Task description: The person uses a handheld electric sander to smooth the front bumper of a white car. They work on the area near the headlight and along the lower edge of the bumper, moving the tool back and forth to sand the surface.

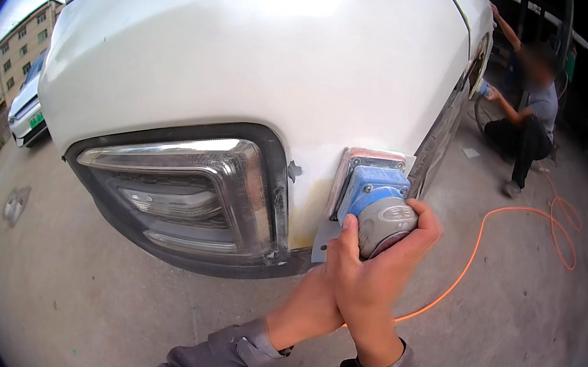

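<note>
My right hand (381,280) is wrapped round the rounded grey body of a dusty blue-and-grey power sander (381,184), thumb on its left side and fingers on its right. The sander's square pad lies against the corner of a white car bumper (272,69). A grey sheet (320,250) with a hole in it sticks out beside the pad. My left hand (304,304) crosses behind the right wrist; its fingers are hidden. Left of the sander, the bumper has a yellowish patch and a small chipped grey spot (294,172), next to a black-edged lamp (181,195).
An orange hose (474,255) trails across the concrete floor (507,315) to my right. Further back, another person (537,111) squats at the car's side, holding a blue tool. A white car (25,107) and buildings (27,37) stand at the far left.
</note>
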The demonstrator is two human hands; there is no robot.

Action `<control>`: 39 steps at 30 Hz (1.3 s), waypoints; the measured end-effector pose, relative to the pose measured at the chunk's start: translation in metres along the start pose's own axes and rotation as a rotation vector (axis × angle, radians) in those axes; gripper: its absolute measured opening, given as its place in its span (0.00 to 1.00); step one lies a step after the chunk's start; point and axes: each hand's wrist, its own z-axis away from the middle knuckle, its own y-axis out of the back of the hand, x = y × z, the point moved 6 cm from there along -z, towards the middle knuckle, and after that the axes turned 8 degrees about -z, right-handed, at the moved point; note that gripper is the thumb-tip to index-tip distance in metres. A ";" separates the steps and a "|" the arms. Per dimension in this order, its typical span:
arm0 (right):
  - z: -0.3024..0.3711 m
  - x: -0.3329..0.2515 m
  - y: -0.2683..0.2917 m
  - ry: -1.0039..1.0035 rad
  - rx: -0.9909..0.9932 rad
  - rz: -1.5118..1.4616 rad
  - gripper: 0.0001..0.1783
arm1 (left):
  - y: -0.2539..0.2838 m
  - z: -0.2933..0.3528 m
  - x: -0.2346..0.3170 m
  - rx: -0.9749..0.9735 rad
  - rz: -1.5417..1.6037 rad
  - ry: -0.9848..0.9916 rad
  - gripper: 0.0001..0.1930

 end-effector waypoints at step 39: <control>0.016 0.003 0.000 -0.028 -0.142 -0.059 0.37 | -0.030 0.027 -0.029 -0.066 0.148 0.141 0.26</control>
